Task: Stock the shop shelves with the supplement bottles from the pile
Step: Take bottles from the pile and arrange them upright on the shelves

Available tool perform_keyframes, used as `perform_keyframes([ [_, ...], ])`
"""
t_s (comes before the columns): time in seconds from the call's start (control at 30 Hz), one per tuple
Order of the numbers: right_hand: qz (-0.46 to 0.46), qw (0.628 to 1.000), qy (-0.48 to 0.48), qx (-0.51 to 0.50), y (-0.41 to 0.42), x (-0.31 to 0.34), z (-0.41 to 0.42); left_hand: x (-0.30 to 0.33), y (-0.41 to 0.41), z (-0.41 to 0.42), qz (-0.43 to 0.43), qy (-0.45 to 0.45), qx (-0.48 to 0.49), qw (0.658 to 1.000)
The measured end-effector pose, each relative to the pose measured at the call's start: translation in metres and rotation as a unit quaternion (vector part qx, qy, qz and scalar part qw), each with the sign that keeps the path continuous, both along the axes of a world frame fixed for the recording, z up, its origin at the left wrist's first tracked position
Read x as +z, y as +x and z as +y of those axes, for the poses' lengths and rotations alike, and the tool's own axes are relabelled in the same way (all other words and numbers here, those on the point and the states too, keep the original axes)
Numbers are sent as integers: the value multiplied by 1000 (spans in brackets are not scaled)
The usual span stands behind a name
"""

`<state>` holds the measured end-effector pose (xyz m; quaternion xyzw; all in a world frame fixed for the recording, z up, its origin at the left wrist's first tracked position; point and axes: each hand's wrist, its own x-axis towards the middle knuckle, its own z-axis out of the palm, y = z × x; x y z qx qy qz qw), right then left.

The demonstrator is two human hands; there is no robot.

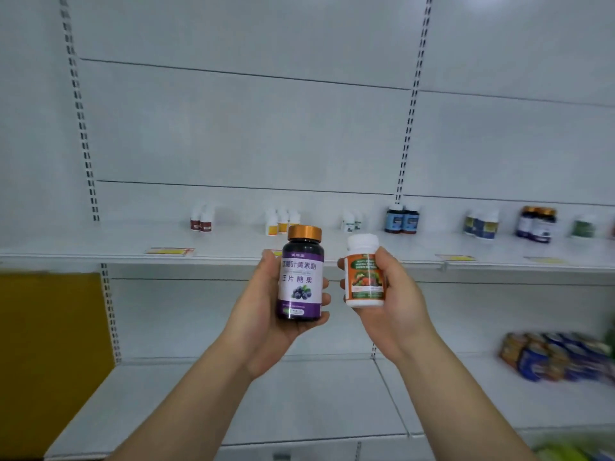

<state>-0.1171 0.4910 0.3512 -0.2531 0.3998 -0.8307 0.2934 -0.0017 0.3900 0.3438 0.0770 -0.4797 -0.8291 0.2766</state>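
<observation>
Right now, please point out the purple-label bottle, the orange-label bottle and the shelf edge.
purple-label bottle [300, 281], head view, label front
orange-label bottle [364, 281], head view, label front
shelf edge [100, 258], head view, front lip

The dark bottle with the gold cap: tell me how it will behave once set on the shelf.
The dark bottle looks rigid and its label glossy, so probably slippery. It is tall and narrow, so a nudge may tip it. On its side, its round body would likely roll.

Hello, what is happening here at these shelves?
A person is stocking white shop shelves. The left hand holds a dark purple-labelled bottle with a gold cap; the right hand holds a white orange-labelled bottle with a white cap. Both bottles are upright in front of the middle shelf, not yet placed. Small groups of bottles already stand along that shelf.
</observation>
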Motion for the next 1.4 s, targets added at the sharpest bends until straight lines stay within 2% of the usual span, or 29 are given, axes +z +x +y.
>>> perform_keyframes([
  [0.27, -5, 987, 19, -157, -96, -1, 131, -1, -132, 110, -17, 5, -139, 990],
  [0.53, 75, 937, 138, -313, -181, -3, 209, -3, -235, 172, -23, -15, -230, 973],
  [0.7, 72, 912, 181, -360, -243, 2, 230, -2, -310, 182, -23, -83, -223, 971],
  [0.8, 62, 908, 180, -373, -280, 11, 242, 0, -357, 186, -43, -85, -238, 967],
  [1.07, 101, 889, 201, -400, -379, 23, 286, 15, -469, 221, -61, -165, -257, 950],
  [1.2, 142, 887, 225, -377, -439, 21, 320, 22, -525, 257, -43, -245, -216, 944],
  [1.4, 217, 881, 263, -329, -535, 21, 382, 32, -611, 313, -37, -354, -101, 929],
])
